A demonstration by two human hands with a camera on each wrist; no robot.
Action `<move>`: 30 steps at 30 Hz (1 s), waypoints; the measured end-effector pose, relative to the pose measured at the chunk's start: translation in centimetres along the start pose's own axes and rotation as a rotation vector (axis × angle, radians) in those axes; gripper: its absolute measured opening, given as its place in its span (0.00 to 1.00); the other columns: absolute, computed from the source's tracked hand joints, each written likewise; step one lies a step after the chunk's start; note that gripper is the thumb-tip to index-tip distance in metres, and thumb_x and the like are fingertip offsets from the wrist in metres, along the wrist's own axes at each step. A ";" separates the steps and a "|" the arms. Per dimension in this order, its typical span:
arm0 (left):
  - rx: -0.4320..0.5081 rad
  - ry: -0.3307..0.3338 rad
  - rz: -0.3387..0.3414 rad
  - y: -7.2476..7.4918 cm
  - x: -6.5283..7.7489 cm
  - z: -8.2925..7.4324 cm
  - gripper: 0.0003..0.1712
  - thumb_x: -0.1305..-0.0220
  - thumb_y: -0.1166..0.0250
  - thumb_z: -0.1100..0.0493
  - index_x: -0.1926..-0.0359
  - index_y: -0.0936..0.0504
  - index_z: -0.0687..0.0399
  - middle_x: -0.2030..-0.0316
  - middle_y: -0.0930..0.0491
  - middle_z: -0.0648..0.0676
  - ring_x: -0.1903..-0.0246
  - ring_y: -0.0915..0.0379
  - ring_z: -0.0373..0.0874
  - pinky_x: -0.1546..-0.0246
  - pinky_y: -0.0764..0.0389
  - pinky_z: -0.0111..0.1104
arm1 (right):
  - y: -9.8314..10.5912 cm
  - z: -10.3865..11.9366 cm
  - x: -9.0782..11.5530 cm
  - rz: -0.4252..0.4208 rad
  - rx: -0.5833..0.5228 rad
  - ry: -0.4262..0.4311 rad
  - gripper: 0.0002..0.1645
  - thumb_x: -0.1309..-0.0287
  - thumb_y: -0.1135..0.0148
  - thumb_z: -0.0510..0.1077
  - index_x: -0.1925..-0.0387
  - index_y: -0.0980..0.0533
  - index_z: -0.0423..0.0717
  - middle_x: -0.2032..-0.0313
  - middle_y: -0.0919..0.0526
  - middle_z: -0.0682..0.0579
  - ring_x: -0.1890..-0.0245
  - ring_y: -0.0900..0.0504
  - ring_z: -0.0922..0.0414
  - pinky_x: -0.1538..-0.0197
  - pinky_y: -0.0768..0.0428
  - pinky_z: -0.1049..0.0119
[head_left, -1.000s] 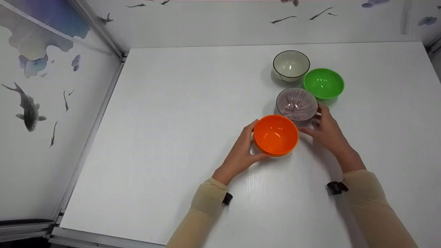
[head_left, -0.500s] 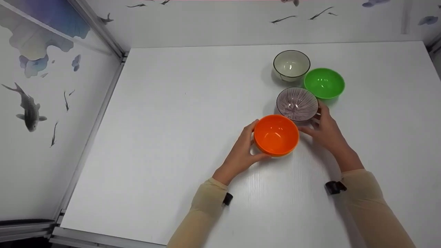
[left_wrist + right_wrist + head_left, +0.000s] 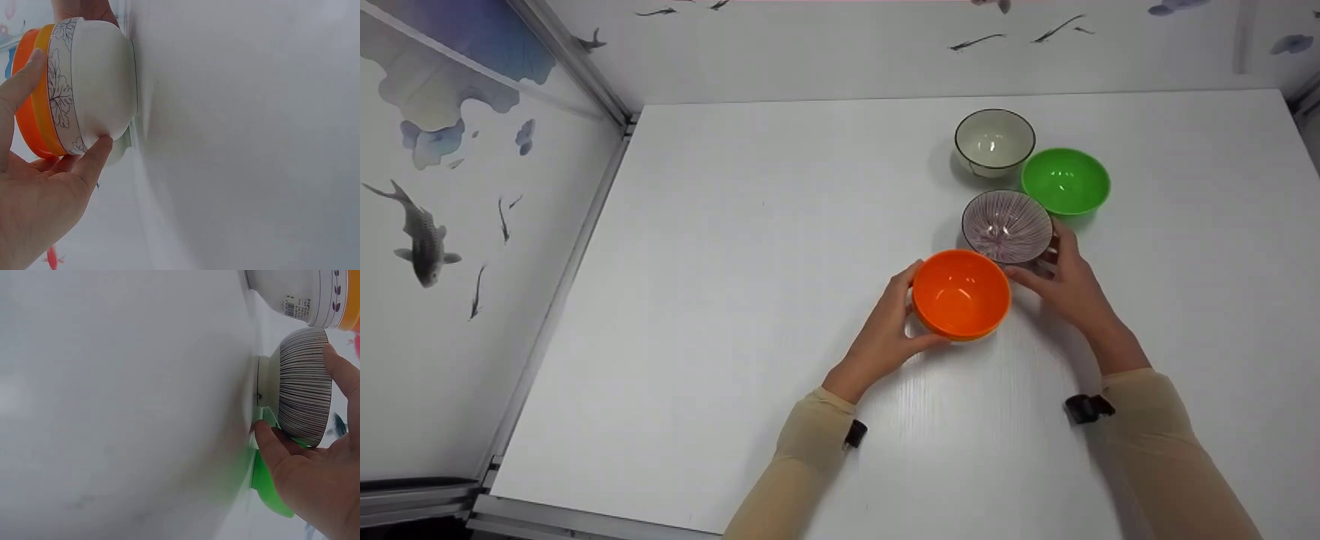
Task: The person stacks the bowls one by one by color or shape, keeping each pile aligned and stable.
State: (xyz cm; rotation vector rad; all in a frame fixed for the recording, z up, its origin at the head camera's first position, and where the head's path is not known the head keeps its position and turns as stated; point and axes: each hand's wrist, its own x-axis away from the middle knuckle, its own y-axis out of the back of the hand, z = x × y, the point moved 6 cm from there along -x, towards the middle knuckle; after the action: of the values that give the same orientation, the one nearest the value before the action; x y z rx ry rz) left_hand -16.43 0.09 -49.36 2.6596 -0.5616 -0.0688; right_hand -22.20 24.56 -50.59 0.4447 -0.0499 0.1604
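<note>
My left hand (image 3: pixel 891 322) grips a stack of nested bowls from its left side. The orange bowl (image 3: pixel 961 294) is on top; under it the left wrist view shows a yellow-orange bowl (image 3: pixel 41 84) and a white bowl (image 3: pixel 101 79) with a leaf-pattern band. Just beyond stands the purple-striped bowl (image 3: pixel 1006 226), upright on the table. My right hand (image 3: pixel 1069 289) holds this striped bowl from the right, its thumb (image 3: pixel 333 354) at the rim and its fingers round the far side, partly hidden.
A green bowl (image 3: pixel 1066 181) stands right behind the striped one, and a pale dark-rimmed bowl (image 3: pixel 994 140) is farther back. They rest on a white table (image 3: pixel 750 247), with printed panels (image 3: pixel 840 52) at the back and left.
My right thumb has shifted a little up and in, from near the orange bowl to the striped bowl's rim. The left hand and the bowls stay in place.
</note>
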 end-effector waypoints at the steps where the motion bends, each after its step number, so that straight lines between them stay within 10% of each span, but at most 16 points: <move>1: 0.001 0.001 0.001 0.0 0.0 0.0 0.58 0.44 0.25 0.58 0.22 0.53 0.49 0.25 0.44 0.50 0.26 0.44 0.45 0.31 0.28 0.36 | 0.0 0.0 0.0 -0.003 0.001 -0.003 0.58 0.38 0.31 0.46 0.21 0.61 0.51 0.29 0.40 0.37 0.32 0.33 0.39 0.29 0.31 0.41; 10: -0.015 0.017 0.000 0.0 0.0 0.1 0.58 0.44 0.25 0.59 0.22 0.53 0.49 0.25 0.44 0.49 0.26 0.44 0.44 0.31 0.28 0.34 | 0.2 -0.6 -0.2 -0.003 -0.072 -0.091 0.53 0.32 0.40 0.50 0.21 0.62 0.47 0.26 0.44 0.38 0.31 0.37 0.44 0.46 0.31 0.86; 20: -0.030 0.046 -0.004 -0.1 0.0 0.2 0.58 0.44 0.24 0.58 0.22 0.53 0.47 0.24 0.44 0.48 0.25 0.45 0.42 0.31 0.29 0.34 | -0.1 -0.8 -0.1 0.024 -0.217 -0.234 0.51 0.29 0.46 0.58 0.20 0.63 0.50 0.22 0.51 0.41 0.23 0.45 0.45 0.23 0.38 0.50; 30: 0.000 -0.016 -0.001 0.1 0.0 0.1 0.59 0.44 0.24 0.59 0.22 0.54 0.50 0.25 0.44 0.50 0.27 0.43 0.45 0.31 0.28 0.35 | -0.6 -0.6 0.0 0.023 -0.557 -0.289 0.46 0.27 0.46 0.48 0.20 0.60 0.51 0.24 0.50 0.42 0.34 0.34 0.56 0.27 0.32 0.63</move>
State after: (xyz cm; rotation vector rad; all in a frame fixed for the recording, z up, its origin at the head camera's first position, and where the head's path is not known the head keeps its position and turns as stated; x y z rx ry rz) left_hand -16.44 -0.02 -49.40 2.6611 -0.5659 -0.0900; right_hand -22.09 24.32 -51.39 -0.0917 -0.3738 0.0979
